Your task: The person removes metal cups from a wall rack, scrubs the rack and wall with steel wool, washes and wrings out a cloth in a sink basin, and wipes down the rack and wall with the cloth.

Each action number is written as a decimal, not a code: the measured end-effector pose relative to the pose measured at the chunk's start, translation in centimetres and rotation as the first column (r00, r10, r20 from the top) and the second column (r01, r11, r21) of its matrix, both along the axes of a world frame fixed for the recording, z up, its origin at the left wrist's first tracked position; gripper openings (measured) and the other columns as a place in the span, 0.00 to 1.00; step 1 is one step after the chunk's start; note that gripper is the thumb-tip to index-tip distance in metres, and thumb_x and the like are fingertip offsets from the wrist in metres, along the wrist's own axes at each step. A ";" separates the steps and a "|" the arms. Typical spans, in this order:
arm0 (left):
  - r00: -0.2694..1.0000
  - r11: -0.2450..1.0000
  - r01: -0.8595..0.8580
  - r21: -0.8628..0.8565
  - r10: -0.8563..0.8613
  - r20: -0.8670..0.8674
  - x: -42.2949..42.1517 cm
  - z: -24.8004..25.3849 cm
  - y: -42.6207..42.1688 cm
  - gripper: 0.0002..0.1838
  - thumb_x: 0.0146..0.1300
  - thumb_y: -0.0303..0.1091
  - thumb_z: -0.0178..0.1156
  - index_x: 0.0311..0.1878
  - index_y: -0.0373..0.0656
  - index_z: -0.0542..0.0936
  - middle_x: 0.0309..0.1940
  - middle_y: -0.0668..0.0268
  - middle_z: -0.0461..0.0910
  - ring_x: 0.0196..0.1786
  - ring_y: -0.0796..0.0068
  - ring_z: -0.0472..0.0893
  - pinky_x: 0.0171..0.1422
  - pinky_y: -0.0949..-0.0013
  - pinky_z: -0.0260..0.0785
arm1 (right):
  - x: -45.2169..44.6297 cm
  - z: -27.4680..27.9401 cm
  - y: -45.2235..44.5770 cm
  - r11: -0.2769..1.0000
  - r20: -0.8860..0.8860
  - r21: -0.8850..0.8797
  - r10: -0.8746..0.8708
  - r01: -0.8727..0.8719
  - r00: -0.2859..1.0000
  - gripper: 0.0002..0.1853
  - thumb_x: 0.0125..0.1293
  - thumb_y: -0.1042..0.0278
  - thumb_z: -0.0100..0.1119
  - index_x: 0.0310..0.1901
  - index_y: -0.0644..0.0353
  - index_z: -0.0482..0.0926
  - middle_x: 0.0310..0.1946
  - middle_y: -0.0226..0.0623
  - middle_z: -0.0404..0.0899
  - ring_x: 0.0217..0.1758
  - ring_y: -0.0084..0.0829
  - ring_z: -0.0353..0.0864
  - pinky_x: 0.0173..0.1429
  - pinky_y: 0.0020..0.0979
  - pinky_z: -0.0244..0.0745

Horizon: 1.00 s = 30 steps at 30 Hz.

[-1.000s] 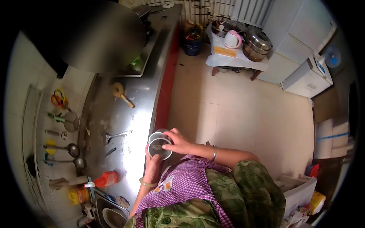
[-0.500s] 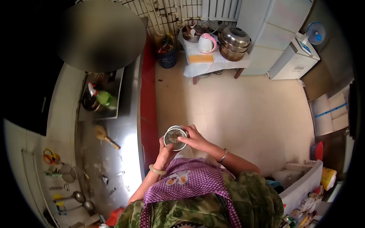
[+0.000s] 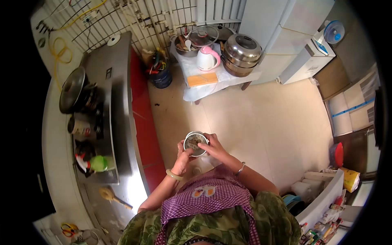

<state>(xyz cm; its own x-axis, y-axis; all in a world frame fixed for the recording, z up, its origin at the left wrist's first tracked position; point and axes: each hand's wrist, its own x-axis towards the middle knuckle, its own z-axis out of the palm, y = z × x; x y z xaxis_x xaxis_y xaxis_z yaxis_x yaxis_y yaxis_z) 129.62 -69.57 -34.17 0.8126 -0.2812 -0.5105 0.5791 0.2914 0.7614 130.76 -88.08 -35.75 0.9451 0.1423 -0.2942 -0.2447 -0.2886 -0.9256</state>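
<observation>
- Metal-rimmed container, one, round: held in mid-air over the floor, in front of the apron, mouth upward; mixed dark and pale contents inside, too small to identify; a second rim shows at its far side.
- Left hand: grasping the container from the left, thumb at the near rim; pale bangle at wrist.
- Right hand: grasping the container from the right, thumb over its mouth; silver-coloured bracelet at wrist.
- Apron, purple check, worn over a green patterned garment.
- Steel-topped table, left: green spray bottle with red-and-white head; wooden spoon nearer, handle toward the right.
- Cloth-covered table, far: pink-handled white kettle; lidded steamer pot to its right; orange board on the near side.
- Bucket, dark blue, filled: on the floor between both tables.
</observation>
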 end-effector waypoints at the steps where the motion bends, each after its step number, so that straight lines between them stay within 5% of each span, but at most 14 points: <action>1: 1.000 0.999 0.018 0.034 -0.018 -0.004 2.0 0.6 -1.2 0.34 0.58 0.27 0.53 0.68 0.46 0.52 0.60 0.55 0.66 0.58 0.59 0.74 0.53 0.57 0.77 | 1.8 -0.6 -1.1 1.000 -0.040 0.014 -0.018 0.019 0.999 0.37 0.63 0.50 0.65 0.65 0.69 0.67 0.55 0.45 0.60 0.53 0.34 0.73 0.43 0.29 0.82; 5: 0.995 0.993 0.091 0.078 -0.088 -0.044 9.6 -1.7 -4.6 0.33 0.59 0.27 0.52 0.68 0.46 0.53 0.61 0.55 0.65 0.59 0.58 0.74 0.54 0.56 0.78 | 8.3 -3.4 -4.4 0.995 -0.051 0.070 -0.063 0.066 0.997 0.38 0.62 0.50 0.65 0.65 0.70 0.66 0.56 0.45 0.60 0.52 0.35 0.74 0.45 0.30 0.82; 6: 0.997 0.998 0.060 0.035 -0.058 -0.051 11.1 -1.9 -5.2 0.33 0.60 0.27 0.52 0.68 0.46 0.52 0.61 0.54 0.65 0.59 0.58 0.74 0.54 0.56 0.78 | 10.2 -1.0 -5.2 0.990 -0.173 0.125 -0.048 0.070 0.984 0.39 0.62 0.49 0.65 0.66 0.71 0.66 0.56 0.46 0.60 0.52 0.36 0.75 0.45 0.30 0.82; 12: 1.000 1.000 0.021 -0.016 -0.021 0.001 20.9 -5.0 -8.6 0.35 0.60 0.27 0.51 0.70 0.45 0.51 0.62 0.54 0.66 0.60 0.58 0.75 0.55 0.55 0.77 | 21.4 -6.1 -9.0 0.998 -0.067 0.055 -0.013 0.016 0.998 0.39 0.61 0.50 0.66 0.65 0.73 0.66 0.56 0.49 0.62 0.51 0.38 0.77 0.44 0.30 0.82; 15: 0.995 0.995 -0.092 0.025 0.093 -0.042 24.6 -1.4 -10.3 0.35 0.60 0.27 0.51 0.70 0.46 0.51 0.62 0.54 0.67 0.59 0.59 0.76 0.56 0.56 0.77 | 26.6 -5.1 -9.5 0.998 -0.028 0.045 0.051 -0.050 0.998 0.39 0.61 0.51 0.67 0.65 0.72 0.66 0.56 0.49 0.63 0.50 0.38 0.77 0.43 0.30 0.82; 19: 0.993 0.989 -0.111 0.100 0.113 -0.016 30.3 -3.3 -10.5 0.36 0.58 0.24 0.51 0.71 0.47 0.52 0.60 0.56 0.68 0.57 0.61 0.77 0.52 0.62 0.77 | 32.2 -2.6 -9.5 0.981 -0.055 0.190 0.045 -0.033 0.997 0.39 0.60 0.51 0.68 0.65 0.71 0.67 0.56 0.49 0.64 0.54 0.39 0.75 0.47 0.32 0.80; 26: 1.000 0.994 -0.025 0.103 0.024 0.003 41.9 -6.3 -9.4 0.35 0.57 0.25 0.52 0.69 0.46 0.55 0.59 0.57 0.70 0.57 0.62 0.77 0.51 0.62 0.77 | 41.8 -8.6 -8.7 0.999 -0.073 -0.009 -0.053 0.052 0.996 0.37 0.58 0.53 0.69 0.64 0.65 0.70 0.56 0.48 0.65 0.54 0.38 0.77 0.45 0.32 0.81; 27: 1.000 0.995 -0.004 0.101 0.005 -0.016 43.5 -6.7 -9.3 0.35 0.57 0.26 0.52 0.69 0.46 0.55 0.59 0.57 0.70 0.57 0.62 0.76 0.51 0.61 0.77 | 43.3 -6.7 -8.9 0.985 -0.206 0.151 -0.050 0.082 0.977 0.36 0.58 0.53 0.69 0.64 0.65 0.69 0.57 0.48 0.65 0.52 0.37 0.78 0.43 0.32 0.82; 30: 1.000 0.994 0.015 0.111 -0.016 0.008 48.3 -6.7 -8.8 0.35 0.56 0.26 0.52 0.69 0.46 0.55 0.59 0.57 0.70 0.58 0.62 0.76 0.52 0.61 0.77 | 48.1 -8.3 -8.5 0.998 -0.100 0.040 -0.046 0.050 0.994 0.36 0.60 0.53 0.67 0.65 0.65 0.68 0.59 0.46 0.64 0.53 0.36 0.78 0.45 0.30 0.82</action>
<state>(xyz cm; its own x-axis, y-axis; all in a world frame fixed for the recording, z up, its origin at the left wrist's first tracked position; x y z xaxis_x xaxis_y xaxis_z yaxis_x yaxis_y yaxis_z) 177.92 -78.35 -40.87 0.8133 -0.2359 -0.5318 0.5758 0.1954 0.7939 178.85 -96.55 -44.08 0.9176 0.1117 -0.3816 -0.3487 -0.2351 -0.9073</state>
